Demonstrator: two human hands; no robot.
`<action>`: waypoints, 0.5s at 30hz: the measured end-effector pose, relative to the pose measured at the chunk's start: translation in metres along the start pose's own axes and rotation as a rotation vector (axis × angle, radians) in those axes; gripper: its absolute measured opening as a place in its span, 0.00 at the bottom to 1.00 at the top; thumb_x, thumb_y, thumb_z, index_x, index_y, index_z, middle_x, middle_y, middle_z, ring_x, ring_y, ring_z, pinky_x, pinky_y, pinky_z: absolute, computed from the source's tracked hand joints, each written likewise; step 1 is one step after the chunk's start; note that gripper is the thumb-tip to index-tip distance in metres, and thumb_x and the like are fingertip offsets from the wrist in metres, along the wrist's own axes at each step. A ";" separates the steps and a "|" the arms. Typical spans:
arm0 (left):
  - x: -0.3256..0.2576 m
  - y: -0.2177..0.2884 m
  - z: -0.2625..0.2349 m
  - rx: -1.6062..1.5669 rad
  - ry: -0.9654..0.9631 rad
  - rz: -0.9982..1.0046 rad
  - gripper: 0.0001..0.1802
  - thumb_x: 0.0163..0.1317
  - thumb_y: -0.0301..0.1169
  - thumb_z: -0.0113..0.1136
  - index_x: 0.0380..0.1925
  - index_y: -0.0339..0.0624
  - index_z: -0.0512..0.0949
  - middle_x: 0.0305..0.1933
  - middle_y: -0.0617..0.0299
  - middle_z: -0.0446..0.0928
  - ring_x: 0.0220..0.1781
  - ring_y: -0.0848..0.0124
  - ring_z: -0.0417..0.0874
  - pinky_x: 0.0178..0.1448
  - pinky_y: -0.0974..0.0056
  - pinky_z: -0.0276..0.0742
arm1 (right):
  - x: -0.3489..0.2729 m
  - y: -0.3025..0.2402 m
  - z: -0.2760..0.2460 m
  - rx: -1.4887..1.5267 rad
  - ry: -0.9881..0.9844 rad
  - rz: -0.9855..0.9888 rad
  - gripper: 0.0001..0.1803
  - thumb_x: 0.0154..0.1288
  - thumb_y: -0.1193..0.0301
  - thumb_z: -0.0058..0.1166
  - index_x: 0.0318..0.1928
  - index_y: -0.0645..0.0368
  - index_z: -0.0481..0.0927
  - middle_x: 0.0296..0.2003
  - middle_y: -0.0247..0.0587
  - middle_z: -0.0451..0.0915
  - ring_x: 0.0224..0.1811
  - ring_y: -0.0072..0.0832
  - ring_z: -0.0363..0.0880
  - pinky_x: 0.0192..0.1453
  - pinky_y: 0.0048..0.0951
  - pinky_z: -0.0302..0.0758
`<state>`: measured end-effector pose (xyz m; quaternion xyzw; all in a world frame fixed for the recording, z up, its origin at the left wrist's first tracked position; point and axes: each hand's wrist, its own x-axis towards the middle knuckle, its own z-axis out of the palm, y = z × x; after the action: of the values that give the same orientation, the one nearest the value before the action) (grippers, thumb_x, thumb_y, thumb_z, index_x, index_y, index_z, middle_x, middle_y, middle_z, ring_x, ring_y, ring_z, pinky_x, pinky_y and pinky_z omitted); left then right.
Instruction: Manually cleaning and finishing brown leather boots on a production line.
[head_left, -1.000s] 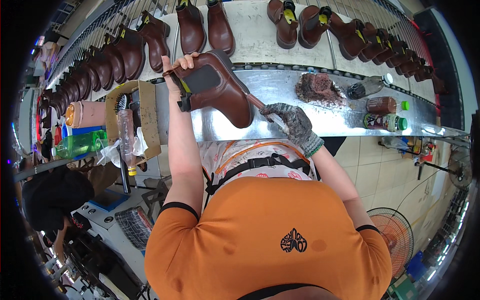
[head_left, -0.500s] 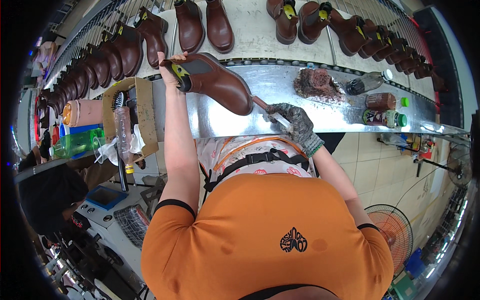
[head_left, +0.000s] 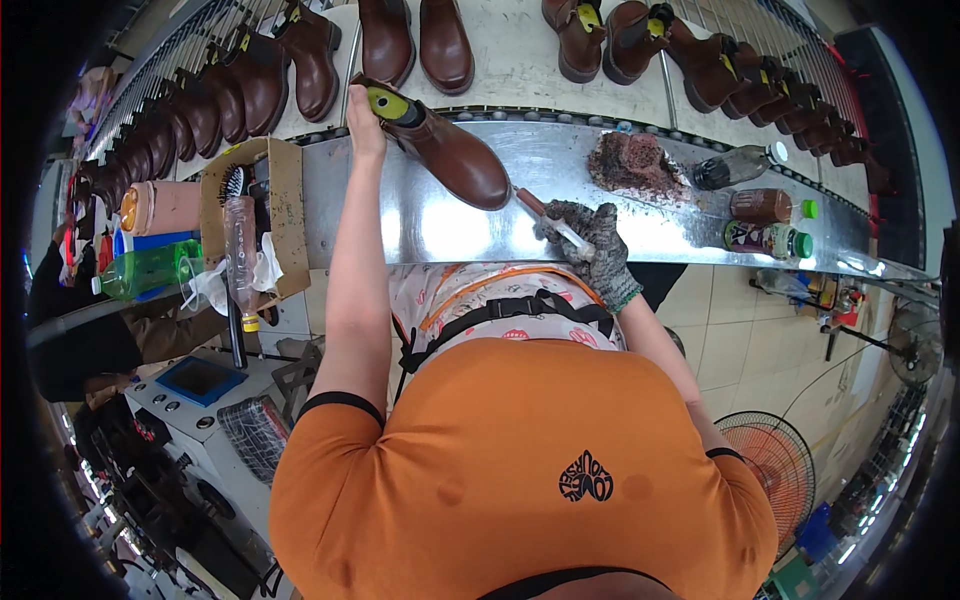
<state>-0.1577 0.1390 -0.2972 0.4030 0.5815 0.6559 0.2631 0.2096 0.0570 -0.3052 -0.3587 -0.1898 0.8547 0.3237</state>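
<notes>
A brown ankle boot [head_left: 455,160] is held up over the metal ledge by my bare left hand [head_left: 366,128], which grips its upper end. The boot's opening shows a yellow-green insole, and its toe points right and toward me. My right hand [head_left: 598,250], in a grey knit glove, is closed around a slim tool [head_left: 532,202] with a reddish-brown tip section and a clear, whitish handle. The tool's tip is right at the boot's toe edge; whether it touches cannot be made out. Some of my left fingers are hidden behind the boot.
Brown boots [head_left: 385,45] stand in rows on the belt behind the metal ledge [head_left: 430,235]. To the right lie a stained reddish sponge-like lump [head_left: 635,165] and several bottles [head_left: 770,205]. At left, a cardboard box [head_left: 285,215] holds a hairbrush [head_left: 235,183] and a plastic bottle [head_left: 240,255].
The boot has tilted in my left hand, so more of its opening and insole shows. The tool has shifted slightly with my right hand, staying beside the toe. The view has moved slightly.
</notes>
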 end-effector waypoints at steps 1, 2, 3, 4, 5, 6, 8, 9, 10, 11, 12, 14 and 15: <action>0.002 0.003 -0.004 -0.002 0.000 -0.002 0.35 0.69 0.57 0.31 0.37 0.34 0.74 0.32 0.55 0.76 0.37 0.64 0.76 0.48 0.64 0.69 | -0.002 -0.001 0.001 0.051 -0.001 0.004 0.46 0.60 0.32 0.32 0.51 0.66 0.75 0.34 0.48 0.77 0.19 0.15 0.66 0.18 0.12 0.62; 0.004 0.006 -0.008 0.209 -0.021 0.057 0.35 0.68 0.58 0.31 0.39 0.34 0.73 0.33 0.53 0.76 0.37 0.61 0.76 0.49 0.61 0.68 | -0.004 -0.003 0.001 0.101 -0.002 0.007 0.46 0.60 0.32 0.31 0.52 0.66 0.74 0.35 0.49 0.77 0.19 0.15 0.67 0.19 0.13 0.63; 0.005 0.008 -0.010 0.419 -0.042 0.117 0.35 0.67 0.59 0.32 0.42 0.34 0.71 0.34 0.50 0.75 0.37 0.59 0.75 0.49 0.59 0.68 | -0.007 -0.005 0.003 0.098 -0.001 0.006 0.46 0.60 0.32 0.31 0.52 0.66 0.74 0.35 0.49 0.77 0.19 0.15 0.67 0.19 0.13 0.63; 0.003 0.012 -0.010 0.436 -0.045 0.137 0.37 0.65 0.62 0.34 0.45 0.34 0.69 0.36 0.45 0.75 0.40 0.52 0.76 0.50 0.55 0.68 | -0.010 -0.008 0.008 0.077 0.040 -0.013 0.47 0.60 0.31 0.30 0.51 0.66 0.74 0.35 0.49 0.78 0.18 0.16 0.66 0.20 0.12 0.63; -0.001 0.016 -0.010 0.434 -0.046 0.137 0.37 0.65 0.62 0.34 0.45 0.34 0.69 0.36 0.45 0.75 0.40 0.52 0.76 0.50 0.55 0.68 | -0.014 -0.012 0.014 0.054 0.081 -0.034 0.48 0.59 0.30 0.29 0.51 0.65 0.74 0.35 0.49 0.78 0.18 0.16 0.66 0.20 0.12 0.64; -0.004 0.021 -0.009 0.482 -0.028 0.162 0.38 0.64 0.63 0.35 0.46 0.34 0.69 0.37 0.44 0.75 0.42 0.49 0.76 0.50 0.55 0.68 | -0.015 -0.015 0.022 0.048 0.148 -0.052 0.48 0.60 0.30 0.28 0.51 0.65 0.75 0.35 0.50 0.78 0.16 0.15 0.65 0.21 0.11 0.64; -0.011 0.025 -0.010 0.552 0.011 0.179 0.41 0.61 0.65 0.37 0.50 0.34 0.68 0.40 0.42 0.76 0.47 0.46 0.77 0.49 0.54 0.69 | -0.020 -0.020 0.022 -0.003 0.136 -0.087 0.48 0.60 0.30 0.27 0.51 0.64 0.75 0.35 0.49 0.79 0.16 0.15 0.64 0.21 0.11 0.63; -0.013 0.025 -0.013 0.547 0.010 0.179 0.41 0.61 0.65 0.37 0.50 0.34 0.68 0.40 0.42 0.76 0.47 0.46 0.77 0.49 0.54 0.69 | -0.022 -0.023 0.021 -0.053 0.121 -0.120 0.48 0.60 0.30 0.27 0.51 0.64 0.75 0.35 0.49 0.79 0.16 0.14 0.64 0.21 0.11 0.63; -0.015 0.026 -0.018 0.570 -0.010 0.145 0.42 0.60 0.66 0.38 0.51 0.34 0.68 0.39 0.42 0.77 0.46 0.46 0.78 0.48 0.54 0.70 | -0.025 -0.029 0.023 -0.113 0.103 -0.124 0.47 0.61 0.31 0.25 0.51 0.63 0.75 0.34 0.49 0.80 0.16 0.14 0.64 0.21 0.12 0.63; -0.018 0.026 -0.020 0.592 -0.028 0.109 0.43 0.59 0.67 0.40 0.53 0.34 0.68 0.38 0.42 0.78 0.45 0.46 0.79 0.48 0.54 0.71 | -0.026 -0.032 0.021 -0.116 0.105 -0.125 0.47 0.61 0.31 0.25 0.51 0.63 0.75 0.34 0.49 0.80 0.16 0.14 0.64 0.21 0.12 0.63; -0.022 0.027 -0.022 0.593 -0.012 0.124 0.44 0.57 0.67 0.43 0.53 0.35 0.69 0.36 0.44 0.79 0.44 0.46 0.79 0.46 0.54 0.72 | -0.025 -0.035 0.020 -0.142 0.081 -0.128 0.47 0.62 0.32 0.25 0.51 0.63 0.75 0.34 0.48 0.80 0.16 0.14 0.66 0.21 0.12 0.64; -0.031 0.034 -0.021 0.642 -0.019 0.101 0.44 0.56 0.68 0.44 0.52 0.35 0.70 0.36 0.44 0.79 0.44 0.46 0.79 0.46 0.54 0.72 | -0.027 -0.038 0.020 -0.170 0.064 -0.142 0.46 0.62 0.32 0.24 0.51 0.63 0.76 0.34 0.48 0.80 0.17 0.15 0.67 0.21 0.12 0.64; -0.036 0.036 -0.021 0.699 -0.023 0.075 0.45 0.56 0.68 0.44 0.52 0.35 0.70 0.36 0.44 0.79 0.44 0.46 0.79 0.46 0.54 0.72 | -0.027 -0.039 0.023 -0.204 0.087 -0.193 0.40 0.65 0.38 0.29 0.51 0.62 0.76 0.34 0.47 0.80 0.20 0.16 0.70 0.22 0.11 0.64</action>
<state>-0.1511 0.0915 -0.2699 0.4971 0.7527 0.4219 0.0913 0.2237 0.0644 -0.2546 -0.4065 -0.2949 0.7796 0.3742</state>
